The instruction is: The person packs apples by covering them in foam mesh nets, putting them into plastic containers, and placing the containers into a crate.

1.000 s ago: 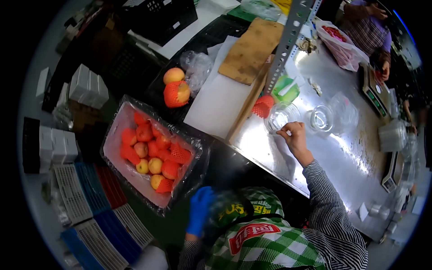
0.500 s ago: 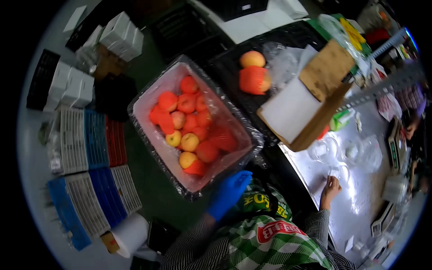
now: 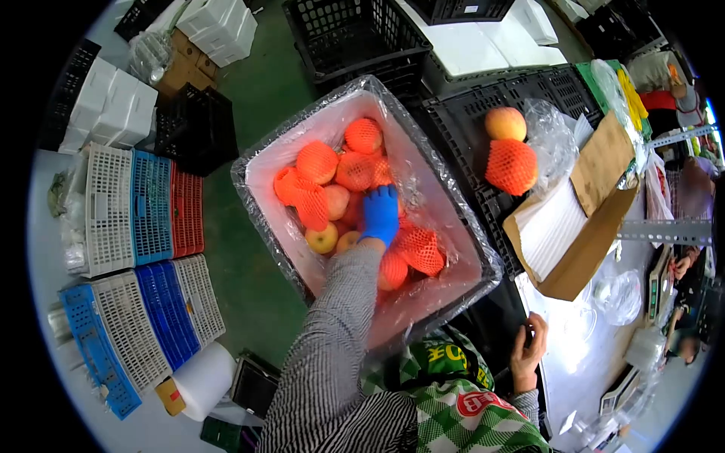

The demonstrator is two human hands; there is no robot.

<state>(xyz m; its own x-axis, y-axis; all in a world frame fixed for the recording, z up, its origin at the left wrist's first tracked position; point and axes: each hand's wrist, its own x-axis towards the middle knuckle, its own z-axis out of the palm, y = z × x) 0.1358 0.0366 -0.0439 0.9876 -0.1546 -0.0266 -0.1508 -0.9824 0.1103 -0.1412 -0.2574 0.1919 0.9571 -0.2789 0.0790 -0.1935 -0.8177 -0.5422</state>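
My left hand (image 3: 380, 214), in a blue glove, reaches into a plastic-lined crate (image 3: 264, 226) of apples. Its fingers rest spread on the fruit near the middle; what lies under the palm is hidden. Around it are apples in red foam nets (image 3: 317, 162) and bare yellow-red apples (image 3: 322, 238). My bare right hand (image 3: 529, 352) is at the edge of the metal table (image 3: 563, 377), fingers apart and slightly curled, with nothing in it. To the right of the crate, one bare apple (image 3: 505, 124) and one netted apple (image 3: 511, 167) sit on a black crate.
An open cardboard box (image 3: 589, 249) sits beside clear plastic bags (image 3: 553, 140). Clear plastic containers (image 3: 615, 296) and a scale (image 3: 619, 389) are on the metal table. Coloured plastic crates (image 3: 155, 204) stand at the left. Other people's hands (image 3: 686, 263) show at the far right.
My left hand has moved up into the apple crate and onto the fruit. My right hand has drawn back from the clear containers to the table edge. The view has swung left.
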